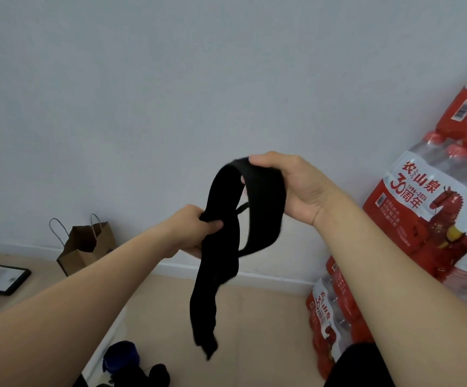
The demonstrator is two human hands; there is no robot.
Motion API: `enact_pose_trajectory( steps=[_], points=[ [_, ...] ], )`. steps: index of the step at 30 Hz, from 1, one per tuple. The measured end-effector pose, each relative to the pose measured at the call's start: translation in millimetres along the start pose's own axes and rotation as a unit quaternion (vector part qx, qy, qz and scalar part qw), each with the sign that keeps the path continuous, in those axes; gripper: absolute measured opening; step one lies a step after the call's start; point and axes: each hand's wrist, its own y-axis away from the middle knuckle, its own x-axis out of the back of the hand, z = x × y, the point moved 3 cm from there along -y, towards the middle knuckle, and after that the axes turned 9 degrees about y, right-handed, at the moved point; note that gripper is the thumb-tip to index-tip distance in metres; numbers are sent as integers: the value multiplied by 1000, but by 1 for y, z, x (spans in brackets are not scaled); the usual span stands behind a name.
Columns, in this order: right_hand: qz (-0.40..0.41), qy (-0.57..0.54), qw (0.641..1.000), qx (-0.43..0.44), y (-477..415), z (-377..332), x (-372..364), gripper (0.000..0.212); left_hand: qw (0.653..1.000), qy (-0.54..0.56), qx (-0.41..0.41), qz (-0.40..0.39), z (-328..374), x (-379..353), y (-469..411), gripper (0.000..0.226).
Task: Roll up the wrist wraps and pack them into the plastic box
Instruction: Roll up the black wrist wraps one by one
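A long black wrist wrap (221, 241) hangs in the air in front of me, held up against the white wall. My right hand (296, 188) grips its upper end, where the band folds over my fingers. My left hand (196, 233) pinches the wrap lower down, at the middle. The free end dangles down below my left hand toward the floor. A thin black loop sticks out between my hands. At the bottom edge lie a dark blue rolled item (122, 356) and a black bundle (158, 374). No plastic box shows in the view.
Stacked packs of bottled water (410, 208) in red and white wrapping fill the right side. A brown paper bag (87, 244) stands against the wall at the left. A black-framed picture (9, 277) lies on the tan floor at the far left.
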Motion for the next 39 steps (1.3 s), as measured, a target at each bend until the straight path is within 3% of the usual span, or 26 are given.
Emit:
enact_pose_trajectory(
  steps=[4, 6, 9, 11, 14, 17, 18, 20, 22, 25, 27, 30, 33, 36, 39],
  points=[
    [67, 48, 995, 63, 1, -4, 11, 31, 982, -115, 112, -96, -10, -1, 3, 37],
    [76, 65, 994, 54, -2, 2, 7, 27, 970, -184, 124, -100, -5, 0, 9, 45],
    [112, 84, 990, 17, -10, 11, -6, 18, 983, -184, 18, 4, 18, 1, 14, 23],
    [137, 90, 987, -5, -17, 17, -15, 19, 994, -76, -55, 47, 35, 5, 19, 17],
    [146, 39, 988, -29, -25, 21, -24, 24, 994, 93, -58, 9, 53, 3, 31, 41],
    [163, -28, 985, -41, -29, 21, -25, 24, 985, 163, -49, -15, 59, 2, 37, 50],
    [172, -39, 983, -47, -29, 21, -24, 25, 986, 158, -58, -21, 61, 2, 39, 51],
    [176, -40, 982, -57, -29, 22, -25, 27, 986, 113, -124, -15, 64, 2, 40, 30],
    [164, -7, 985, -52, -27, 21, -26, 29, 973, 107, -201, 45, 65, 6, 42, 10],
    [121, 88, 989, -21, -21, 15, -24, 23, 950, 132, -242, 149, 67, 15, 43, 35],
    [101, 151, 983, -9, -16, 15, -24, 19, 945, 124, -251, 170, 70, 20, 43, 27],
    [126, 184, 975, 17, -14, 17, -28, 28, 955, 81, -263, 109, 72, 24, 39, 15],
    [178, 159, 970, 53, -16, 17, -25, 40, 958, 30, -280, 46, 71, 30, 40, 34],
    [186, 166, 964, 97, -17, 14, -22, 44, 948, -40, -310, 66, 71, 37, 38, 32],
    [185, 236, 944, 138, -18, 11, -26, 33, 938, -73, -330, 79, 71, 40, 36, 18]
  ],
)
